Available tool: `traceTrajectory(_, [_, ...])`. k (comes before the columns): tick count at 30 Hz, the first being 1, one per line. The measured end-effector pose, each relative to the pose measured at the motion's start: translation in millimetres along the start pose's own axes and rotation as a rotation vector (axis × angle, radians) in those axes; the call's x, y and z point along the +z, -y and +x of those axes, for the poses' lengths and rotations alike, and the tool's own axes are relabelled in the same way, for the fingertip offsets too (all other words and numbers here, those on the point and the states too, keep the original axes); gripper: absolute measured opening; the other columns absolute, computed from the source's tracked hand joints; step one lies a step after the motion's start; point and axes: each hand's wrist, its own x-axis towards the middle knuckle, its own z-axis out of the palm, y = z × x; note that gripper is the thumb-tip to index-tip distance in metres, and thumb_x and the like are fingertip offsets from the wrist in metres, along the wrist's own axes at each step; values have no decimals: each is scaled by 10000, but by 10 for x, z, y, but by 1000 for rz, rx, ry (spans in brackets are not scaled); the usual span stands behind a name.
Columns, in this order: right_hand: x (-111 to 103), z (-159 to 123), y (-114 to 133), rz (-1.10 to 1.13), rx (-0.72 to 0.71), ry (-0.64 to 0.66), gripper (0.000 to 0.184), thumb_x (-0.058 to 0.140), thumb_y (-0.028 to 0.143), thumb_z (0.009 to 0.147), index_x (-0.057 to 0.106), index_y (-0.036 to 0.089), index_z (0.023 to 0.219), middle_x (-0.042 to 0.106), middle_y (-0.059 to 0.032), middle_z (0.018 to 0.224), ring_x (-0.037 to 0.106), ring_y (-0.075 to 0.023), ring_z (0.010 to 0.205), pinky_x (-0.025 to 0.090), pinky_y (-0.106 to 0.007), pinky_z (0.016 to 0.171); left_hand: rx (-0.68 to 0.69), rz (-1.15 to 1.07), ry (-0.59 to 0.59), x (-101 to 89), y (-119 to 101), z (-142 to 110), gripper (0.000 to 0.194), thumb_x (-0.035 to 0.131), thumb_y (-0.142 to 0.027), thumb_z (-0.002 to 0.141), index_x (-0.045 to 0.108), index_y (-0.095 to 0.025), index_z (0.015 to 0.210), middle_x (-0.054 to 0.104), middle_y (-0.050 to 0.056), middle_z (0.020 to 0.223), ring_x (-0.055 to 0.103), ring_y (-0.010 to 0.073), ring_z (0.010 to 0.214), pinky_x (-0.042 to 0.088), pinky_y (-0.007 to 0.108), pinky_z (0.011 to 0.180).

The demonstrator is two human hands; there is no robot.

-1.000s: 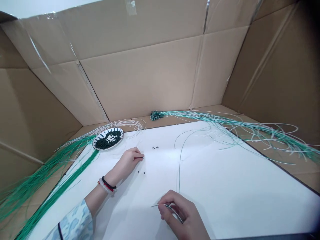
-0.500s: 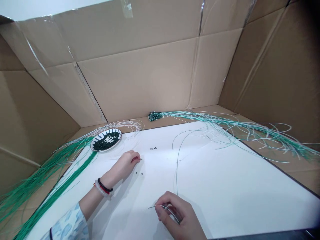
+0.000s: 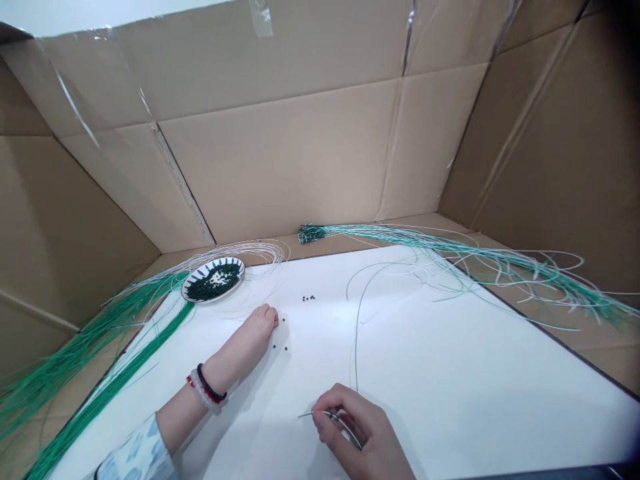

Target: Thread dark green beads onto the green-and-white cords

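Observation:
My left hand (image 3: 253, 333) rests on the white sheet (image 3: 450, 373) with its fingers curled in; what they hold, if anything, is hidden. Loose dark green beads (image 3: 280, 347) lie just right of its fingertips, and three more beads (image 3: 309, 298) sit farther back. My right hand (image 3: 360, 433) is near the front edge, pinching a thin green wire (image 3: 356, 333) whose short end pokes out to the left. The wire runs away from the hand and curves to the right at the back.
A patterned dish (image 3: 213, 279) of green beads stands at the back left. A bundle of green strands (image 3: 85, 360) lies along the left, another bundle (image 3: 475, 257) fans out to the right. Cardboard walls (image 3: 300, 147) enclose the work area on three sides.
My left hand has drawn back a little toward me and its fingers have curled in more tightly. The right hand has stayed in place with the wire.

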Motion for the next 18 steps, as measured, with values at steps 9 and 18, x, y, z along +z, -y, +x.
traceTrajectory(9, [15,12,45,10,-29,-32,236,640,406,861,668,207,738,655,-24,740,583,-189,697,446,-262,644,-84,-317,-90,52,51,-30,188,644,-316,967,679,-164,1072,707,63,1085,690,224,939,573,438,833])
traceTrajectory(18, [93,151,273,77,-30,-169,244,668,433,874,664,216,762,665,-13,768,650,-205,763,565,-311,765,-280,-1141,-21,-332,-298,-263,384,644,-547,893,600,-174,812,536,-27,712,523,137,660,447,293,656])
